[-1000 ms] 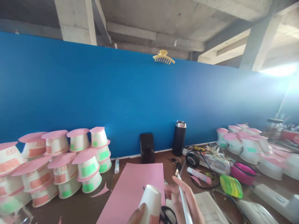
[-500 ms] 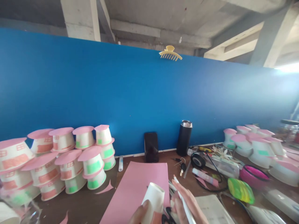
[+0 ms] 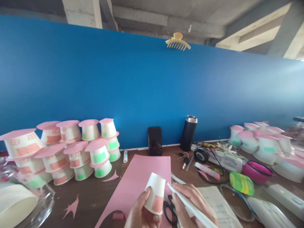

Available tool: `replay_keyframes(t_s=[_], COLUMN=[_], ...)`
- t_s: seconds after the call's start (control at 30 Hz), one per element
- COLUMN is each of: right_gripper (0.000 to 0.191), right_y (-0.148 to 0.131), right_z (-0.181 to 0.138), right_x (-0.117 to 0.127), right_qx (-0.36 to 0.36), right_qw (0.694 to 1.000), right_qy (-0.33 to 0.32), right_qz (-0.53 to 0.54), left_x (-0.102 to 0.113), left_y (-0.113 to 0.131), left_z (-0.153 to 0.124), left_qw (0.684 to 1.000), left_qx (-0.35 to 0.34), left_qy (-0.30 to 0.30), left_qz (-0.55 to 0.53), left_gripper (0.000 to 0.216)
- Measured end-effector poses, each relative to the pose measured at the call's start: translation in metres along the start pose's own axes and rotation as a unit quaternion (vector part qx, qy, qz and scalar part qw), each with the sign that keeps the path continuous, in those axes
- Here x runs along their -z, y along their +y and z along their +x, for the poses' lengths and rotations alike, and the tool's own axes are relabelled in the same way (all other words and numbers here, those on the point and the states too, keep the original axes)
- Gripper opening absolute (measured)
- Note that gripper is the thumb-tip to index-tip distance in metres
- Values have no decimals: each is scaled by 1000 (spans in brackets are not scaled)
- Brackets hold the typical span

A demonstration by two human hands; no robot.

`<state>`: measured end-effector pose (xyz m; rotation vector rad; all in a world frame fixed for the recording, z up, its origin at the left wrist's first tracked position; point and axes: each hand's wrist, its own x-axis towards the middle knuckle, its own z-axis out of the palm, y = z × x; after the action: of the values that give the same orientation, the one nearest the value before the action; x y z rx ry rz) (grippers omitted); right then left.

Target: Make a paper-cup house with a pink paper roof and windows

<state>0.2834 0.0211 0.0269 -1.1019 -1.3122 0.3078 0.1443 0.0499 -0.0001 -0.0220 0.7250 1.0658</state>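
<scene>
Low in the middle of the head view, my left hand [image 3: 142, 210] is wrapped round a white paper cup [image 3: 155, 190] with a reddish rectangle coloured on its side. The cup is tilted. Just to its right, my right hand [image 3: 193, 202] is closed on a white pen [image 3: 187, 201], whose tip points at the cup and stands a little apart from it. Beneath my hands lies a sheet of pink paper [image 3: 147, 167] with a curved cut-out at its near edge. Black-handled scissors [image 3: 169, 210] lie between my hands, partly hidden.
Stacked cups with pink paper tops [image 3: 76, 155] stand at left, beside nested plain cups [image 3: 16, 202]. A phone [image 3: 155, 141] and a black flask [image 3: 188, 133] stand by the blue partition [image 3: 142, 79]. Keys [image 3: 184, 159], a glue stick [image 3: 207, 171], and a magenta bowl [image 3: 256, 171] crowd the right.
The view has tipped downward, showing more of both hands. The cup now shows more of its coloured rectangle, and the pen's tip has turned toward the cup.
</scene>
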Motion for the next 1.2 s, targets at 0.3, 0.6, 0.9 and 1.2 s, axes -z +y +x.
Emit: replay_keyframes(t_s=[0.3,0.6,0.9,1.2], right_gripper=[9,13,13,18], right_y=[-2,-6,-2,1], right_z=[-3,-4,-2,-5], right_x=[4,4,6,5], right_qx=[-33,-95,-45,-73], right_qw=[997,993,996,994], right_qy=[-37,-38,-68,-58], right_qz=[-62,-52,-29,-57], left_x=[0,-1,-6,-1], left_y=[-6,-9,-9,-11], left_z=[-3,-3,-8,-6], left_qw=[1000,1000,999,1000], left_qx=[-12,-10,-12,1], left_qy=[-6,16,26,-16], left_qz=[-7,-20,-31,-19], left_gripper=[18,15,16,11])
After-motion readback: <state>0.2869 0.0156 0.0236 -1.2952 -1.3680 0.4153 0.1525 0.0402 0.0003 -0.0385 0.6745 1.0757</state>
